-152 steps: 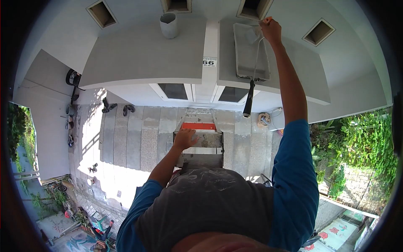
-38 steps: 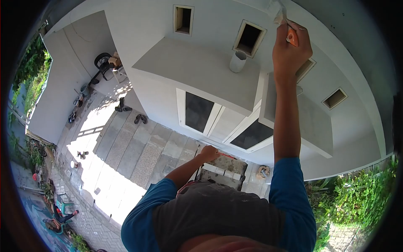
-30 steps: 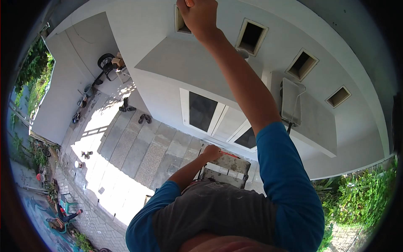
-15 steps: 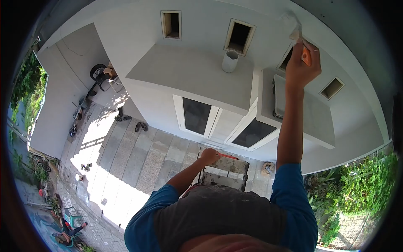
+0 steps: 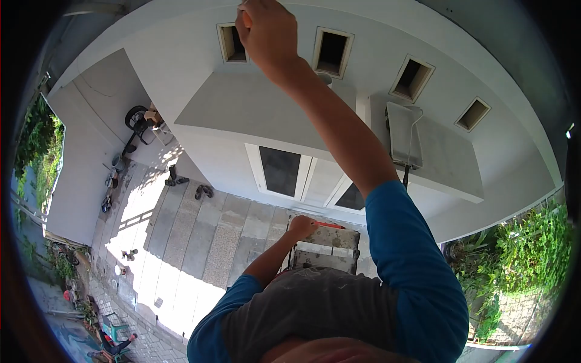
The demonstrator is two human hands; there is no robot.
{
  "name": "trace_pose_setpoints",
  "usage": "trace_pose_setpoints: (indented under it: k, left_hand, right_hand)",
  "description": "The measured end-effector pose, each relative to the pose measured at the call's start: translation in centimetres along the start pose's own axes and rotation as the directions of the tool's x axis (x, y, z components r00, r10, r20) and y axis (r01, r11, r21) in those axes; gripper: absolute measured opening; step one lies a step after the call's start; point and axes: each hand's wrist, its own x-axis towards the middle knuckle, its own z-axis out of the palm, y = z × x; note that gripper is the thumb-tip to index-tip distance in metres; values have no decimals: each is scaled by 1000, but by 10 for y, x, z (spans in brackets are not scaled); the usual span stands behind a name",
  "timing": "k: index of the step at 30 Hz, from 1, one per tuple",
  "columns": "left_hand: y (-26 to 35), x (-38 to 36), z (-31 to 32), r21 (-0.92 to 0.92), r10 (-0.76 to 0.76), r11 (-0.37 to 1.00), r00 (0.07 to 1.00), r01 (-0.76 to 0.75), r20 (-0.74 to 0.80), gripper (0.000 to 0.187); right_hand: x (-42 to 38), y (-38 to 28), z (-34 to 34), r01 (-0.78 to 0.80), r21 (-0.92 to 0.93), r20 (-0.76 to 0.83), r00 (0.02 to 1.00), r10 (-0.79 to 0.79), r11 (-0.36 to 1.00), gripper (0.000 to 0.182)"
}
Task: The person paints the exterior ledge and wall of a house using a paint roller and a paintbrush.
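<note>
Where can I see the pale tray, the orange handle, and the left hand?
Pale tray (image 5: 400, 134): head view, on its bare inner surface.
Orange handle (image 5: 247, 20): head view, on the end showing at the right hand (image 5: 270, 37).
Left hand (image 5: 302, 227): head view, on the back of the hand.

Sunlight (image 5: 181, 293) brightens the paved floor (image 5: 196, 227) beside a grey wall (image 5: 78, 163).
</note>
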Motion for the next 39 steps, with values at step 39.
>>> trace_pose_setpoints:
  k: [39]
  left_hand:
    - [60, 60, -232, -197, 237, 878, 755, -435, -612, 9]
  right_hand:
    - [50, 60, -59, 53, -89, -88, 994, -61, 995, 12]
